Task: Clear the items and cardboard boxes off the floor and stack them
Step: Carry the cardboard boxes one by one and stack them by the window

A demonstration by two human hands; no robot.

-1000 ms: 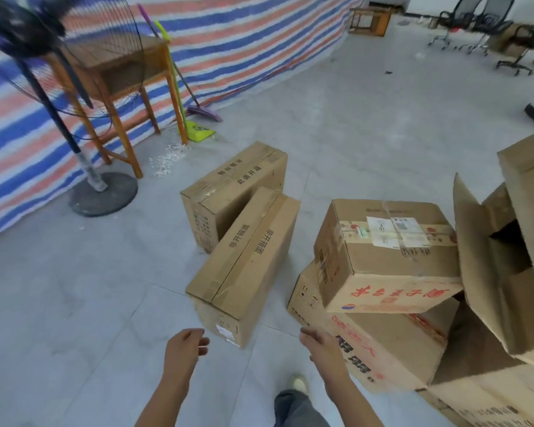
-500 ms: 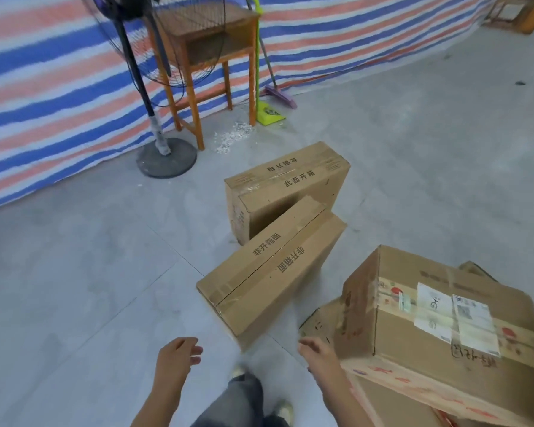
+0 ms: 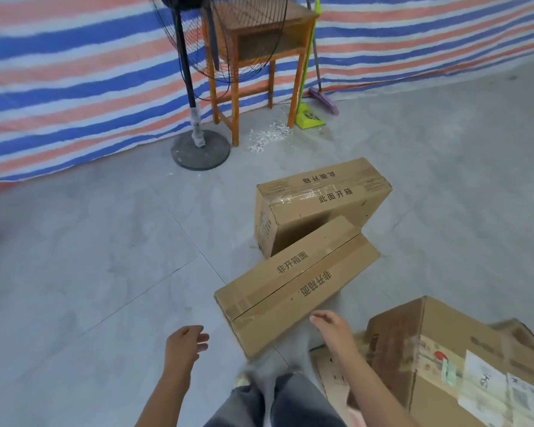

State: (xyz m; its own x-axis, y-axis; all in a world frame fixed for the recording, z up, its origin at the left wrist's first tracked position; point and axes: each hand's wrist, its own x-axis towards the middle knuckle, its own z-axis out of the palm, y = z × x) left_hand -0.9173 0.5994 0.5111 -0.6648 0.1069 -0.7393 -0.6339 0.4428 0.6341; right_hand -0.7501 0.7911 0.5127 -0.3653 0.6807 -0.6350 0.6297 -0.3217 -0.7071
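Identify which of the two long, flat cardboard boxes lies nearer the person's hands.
The front long box, lying diagonally just ahead of the left hand and right hand; the rear long box sits beyond it, toward the fan base.

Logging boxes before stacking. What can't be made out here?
Head view:
Labelled box: cut off by right and bottom edges.
Far box: lower front hidden by near box.
Fan: head cut off by top edge.
Shoe: motion-blurred.

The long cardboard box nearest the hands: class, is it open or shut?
Shut. The long box has both top flaps lying flat, meeting along a seam, with tape across one end.
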